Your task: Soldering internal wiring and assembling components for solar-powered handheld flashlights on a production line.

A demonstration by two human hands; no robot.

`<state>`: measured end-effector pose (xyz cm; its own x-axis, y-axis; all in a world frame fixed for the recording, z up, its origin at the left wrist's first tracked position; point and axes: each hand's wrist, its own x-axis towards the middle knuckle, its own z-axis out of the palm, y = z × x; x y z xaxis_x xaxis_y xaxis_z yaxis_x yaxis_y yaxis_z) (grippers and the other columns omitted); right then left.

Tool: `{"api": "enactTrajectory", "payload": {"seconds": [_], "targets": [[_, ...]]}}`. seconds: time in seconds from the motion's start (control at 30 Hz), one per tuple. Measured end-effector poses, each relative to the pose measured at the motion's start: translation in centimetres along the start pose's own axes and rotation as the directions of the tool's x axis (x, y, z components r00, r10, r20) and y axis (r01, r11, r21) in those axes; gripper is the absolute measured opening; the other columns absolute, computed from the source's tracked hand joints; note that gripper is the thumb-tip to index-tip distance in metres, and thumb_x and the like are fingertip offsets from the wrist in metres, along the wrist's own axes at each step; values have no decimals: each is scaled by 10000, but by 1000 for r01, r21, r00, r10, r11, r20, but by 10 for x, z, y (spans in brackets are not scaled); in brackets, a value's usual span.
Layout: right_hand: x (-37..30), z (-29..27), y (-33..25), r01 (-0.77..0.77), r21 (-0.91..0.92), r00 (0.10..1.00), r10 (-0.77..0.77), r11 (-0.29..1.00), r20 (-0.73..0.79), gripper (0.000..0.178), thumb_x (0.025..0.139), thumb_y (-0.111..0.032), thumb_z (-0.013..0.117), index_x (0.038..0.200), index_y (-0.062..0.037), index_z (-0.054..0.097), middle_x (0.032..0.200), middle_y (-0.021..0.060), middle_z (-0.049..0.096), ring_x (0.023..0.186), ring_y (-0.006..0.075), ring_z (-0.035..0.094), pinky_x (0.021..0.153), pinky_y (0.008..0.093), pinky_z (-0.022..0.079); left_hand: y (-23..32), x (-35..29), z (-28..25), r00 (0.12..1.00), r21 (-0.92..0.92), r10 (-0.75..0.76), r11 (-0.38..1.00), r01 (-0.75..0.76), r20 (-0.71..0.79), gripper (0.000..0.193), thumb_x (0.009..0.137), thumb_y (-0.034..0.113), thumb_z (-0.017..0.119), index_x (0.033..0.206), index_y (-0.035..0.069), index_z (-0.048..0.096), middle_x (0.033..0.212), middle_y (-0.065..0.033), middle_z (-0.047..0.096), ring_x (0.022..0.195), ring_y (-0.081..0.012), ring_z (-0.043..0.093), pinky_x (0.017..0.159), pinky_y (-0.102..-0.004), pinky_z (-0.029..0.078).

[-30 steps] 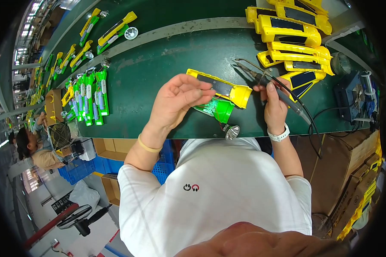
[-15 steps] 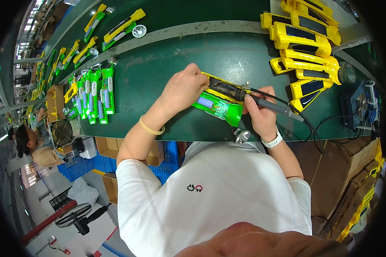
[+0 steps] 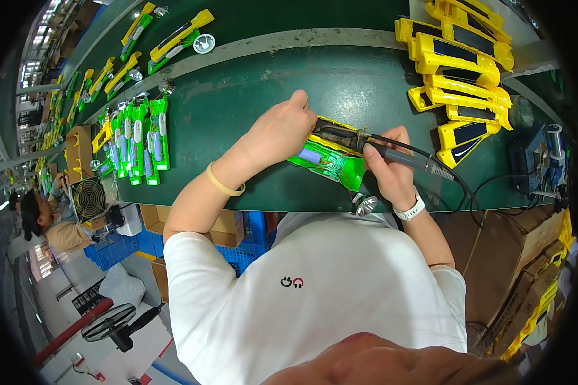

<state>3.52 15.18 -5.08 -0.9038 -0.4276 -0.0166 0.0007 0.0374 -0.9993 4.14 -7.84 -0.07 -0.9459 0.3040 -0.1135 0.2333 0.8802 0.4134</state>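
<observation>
My left hand [image 3: 282, 131] presses, fingers together, on the yellow-and-green plastic torch body [image 3: 331, 160]. My right hand [image 3: 386, 165] grips the grey-handled soldering iron [image 3: 392, 153], tip over it.

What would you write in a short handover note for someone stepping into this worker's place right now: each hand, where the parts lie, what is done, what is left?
Left hand: pressing down on the open green and yellow unit on the green bench.
Right hand: gripping the soldering iron, tip inside the unit.
Parts: yellow shells stacked at far right; open green units lined up at left; a small silver reflector at the near bench edge.
Done: cannot tell which joints are finished.
Left: the unit lies open, not yet closed.
</observation>
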Motion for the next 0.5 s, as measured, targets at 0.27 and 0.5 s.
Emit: {"api": "enactTrajectory", "payload": {"seconds": [0.27,0.5], "targets": [[0,8,-6,-17,30,999,18,999,-45,244,802,-115,655,855,-35,431,669,-21,467,574,19,381,486,187,326,0,2,-2,997,50,4,999,-8,80,50,727,27,589,699,-15,593,817,-155,481,707,-311,548,652,-381,466],[1,5,-7,-3,36,999,4,999,-41,230,820,-103,645,860,-32,429,671,-9,472,575,26,411,489,189,335,6,6,-5,994,80,-36,996,28,100,23,706,10,585,694,-8,595,812,-156,486,719,-317,550,657,-382,466]]}}
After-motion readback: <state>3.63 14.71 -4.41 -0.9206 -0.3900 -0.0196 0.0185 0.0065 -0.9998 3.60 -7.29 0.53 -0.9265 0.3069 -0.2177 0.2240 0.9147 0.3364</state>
